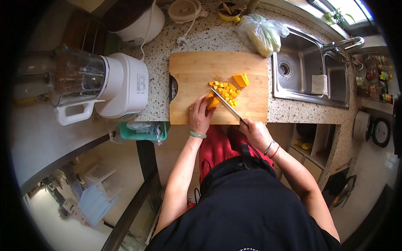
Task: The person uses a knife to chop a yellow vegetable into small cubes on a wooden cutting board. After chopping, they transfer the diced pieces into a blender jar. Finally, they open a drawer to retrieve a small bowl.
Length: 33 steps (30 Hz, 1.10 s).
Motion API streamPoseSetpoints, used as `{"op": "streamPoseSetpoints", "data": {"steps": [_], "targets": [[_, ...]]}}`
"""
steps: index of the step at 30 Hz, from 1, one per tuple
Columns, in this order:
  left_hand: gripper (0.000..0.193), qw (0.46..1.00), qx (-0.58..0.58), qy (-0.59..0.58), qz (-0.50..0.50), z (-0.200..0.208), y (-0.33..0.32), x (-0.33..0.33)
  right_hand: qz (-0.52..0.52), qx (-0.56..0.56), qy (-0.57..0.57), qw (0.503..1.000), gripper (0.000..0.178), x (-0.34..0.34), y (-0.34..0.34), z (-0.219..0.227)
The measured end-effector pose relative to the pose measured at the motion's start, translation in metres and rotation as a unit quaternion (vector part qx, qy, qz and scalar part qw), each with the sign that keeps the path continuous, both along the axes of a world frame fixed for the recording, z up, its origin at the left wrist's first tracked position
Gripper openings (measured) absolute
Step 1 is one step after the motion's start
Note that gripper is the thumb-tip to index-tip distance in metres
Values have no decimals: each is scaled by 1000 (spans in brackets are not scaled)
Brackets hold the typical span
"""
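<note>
The left hand (200, 117) presses a partly hidden orange piece (213, 102), seemingly pumpkin, onto the wooden cutting board (188, 67); cubes (226, 91) and a wedge (240, 80) lie near it. The right hand (256, 133) grips a knife (230, 107), blade beside that piece.

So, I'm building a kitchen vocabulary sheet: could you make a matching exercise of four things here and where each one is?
1. long steel-bladed knife
2. wedge-shaped orange chunk
3. clear plastic bag
4. white rounded blender

A. beside the double-basin steel sink
B. in the right hand
C. left of the rectangular wooden board
D. lying on that board, near small orange cubes

Pairs: 1-B, 2-D, 3-A, 4-C
</note>
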<state>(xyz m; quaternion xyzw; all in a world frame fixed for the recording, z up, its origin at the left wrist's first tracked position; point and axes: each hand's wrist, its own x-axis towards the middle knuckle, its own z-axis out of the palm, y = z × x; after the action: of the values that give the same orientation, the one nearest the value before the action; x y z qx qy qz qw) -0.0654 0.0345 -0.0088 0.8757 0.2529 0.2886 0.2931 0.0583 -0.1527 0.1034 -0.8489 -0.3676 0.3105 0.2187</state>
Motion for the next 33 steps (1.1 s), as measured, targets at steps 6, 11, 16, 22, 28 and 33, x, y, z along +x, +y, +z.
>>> {"op": "streamPoseSetpoints", "data": {"steps": [6,11,16,22,28,33], "targets": [[39,1000,-7,-20,-13,-1,3,2,10,-49,-6,999,26,-2,15,9],[39,999,-7,-37,-17,-4,6,4,31,-74,2,997,30,2,27,14],[40,1000,-8,-24,-14,0,3,4,43,-77,0,996,31,7,35,8],[43,1000,-3,-21,-21,-9,4,2,27,-97,-27,995,28,-7,32,-20],[44,1000,13,-1,-22,-8,5,0,2,-44,-27,999,30,-9,27,-42],[50,999,12,26,-31,-6,3,-2,-1,-2,7,1000,32,9,22,-31]]}}
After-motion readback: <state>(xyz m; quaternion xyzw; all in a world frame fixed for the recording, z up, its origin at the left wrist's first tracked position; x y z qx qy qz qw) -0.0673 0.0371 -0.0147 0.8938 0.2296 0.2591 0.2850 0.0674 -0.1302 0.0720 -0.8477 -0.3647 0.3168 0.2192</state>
